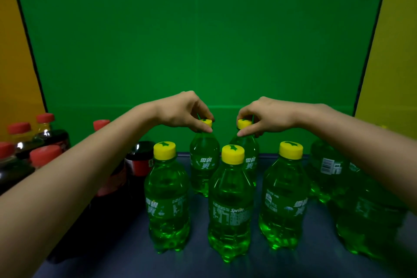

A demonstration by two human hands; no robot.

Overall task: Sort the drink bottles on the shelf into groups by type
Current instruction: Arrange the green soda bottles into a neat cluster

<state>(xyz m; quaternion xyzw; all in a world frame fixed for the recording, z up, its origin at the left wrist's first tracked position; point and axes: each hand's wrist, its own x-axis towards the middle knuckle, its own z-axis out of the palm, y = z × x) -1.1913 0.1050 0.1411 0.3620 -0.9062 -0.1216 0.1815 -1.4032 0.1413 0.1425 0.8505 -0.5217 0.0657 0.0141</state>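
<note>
Left hand point(185, 111) and right hand point(264, 115) each pinch a rear Sprite bottle's yellow cap point(206, 122) point(244, 123) — a cap-only hold could let either swing, toppling the front Sprite bottle point(230, 205).

On your shelf point(316, 262), three Sprite bottles stand in a front row: the left front bottle point(167, 198), the middle front bottle point(230, 205) nearest you, and the right front bottle point(282, 201). Behind them stand the left rear bottle point(204, 160) and the right rear bottle point(250, 165), side by side. Your left hand point(182, 111) pinches the first one's cap and your right hand point(268, 115) the second's (each from above). More Sprite bottles point(325, 169), perhaps two, stand at the right under your forearm. The cola bottles point(52, 137) cluster at the left. The back panel point(203, 52) rises behind everything.
</note>
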